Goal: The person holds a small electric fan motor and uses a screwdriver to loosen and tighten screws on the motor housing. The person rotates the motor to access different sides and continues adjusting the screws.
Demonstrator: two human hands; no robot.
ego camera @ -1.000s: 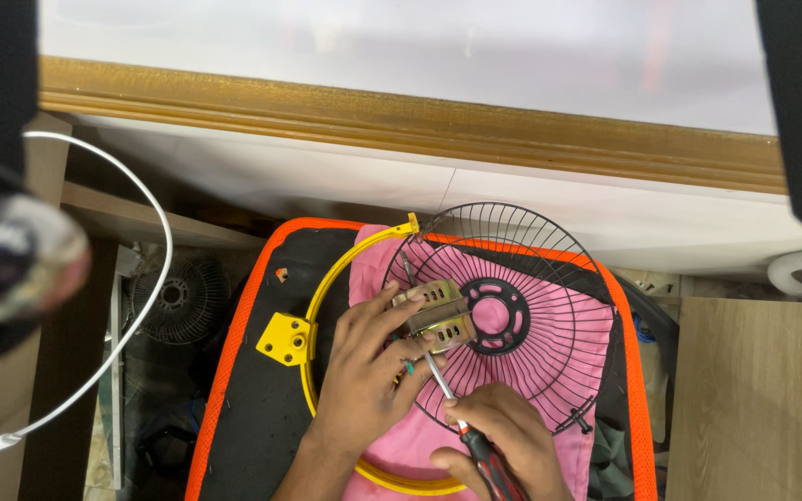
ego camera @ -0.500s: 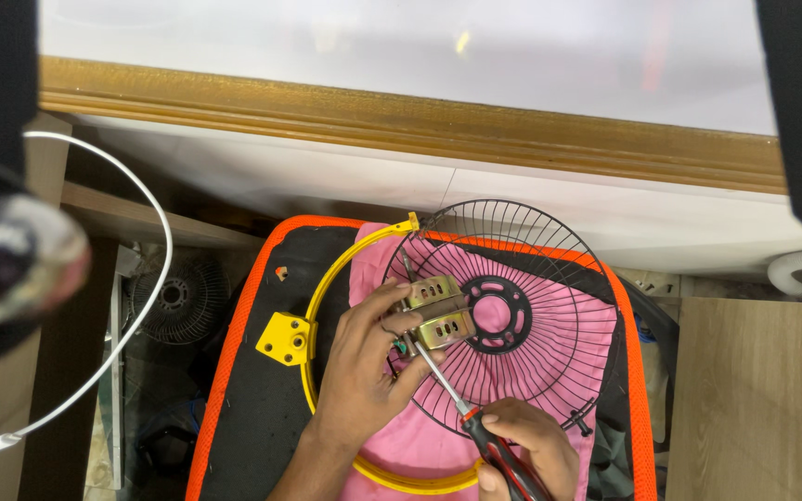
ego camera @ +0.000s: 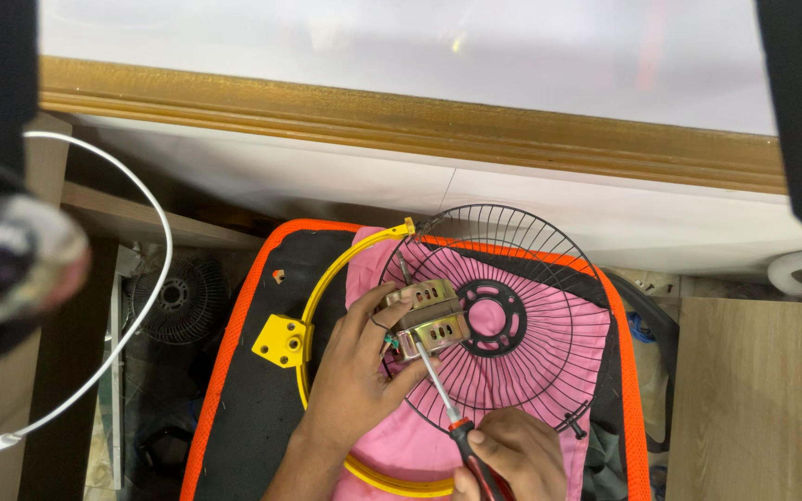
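Midway, the left hand [ego camera: 359, 380] grips a metal motor housing [ego camera: 431, 320] on the black fan guard [ego camera: 512, 315]; the right hand [ego camera: 508, 459] grasps a screwdriver [ego camera: 447, 413] set against it, guard unattached.

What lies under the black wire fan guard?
Under the fan guard lies a pink cloth on a black mat with orange edging. What the cloth covers cannot be seen.

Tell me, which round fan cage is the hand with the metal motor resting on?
The big black wire fan guard on the pink cloth, under the left hand. The smaller dark fan cage sits apart, lower left, untouched.
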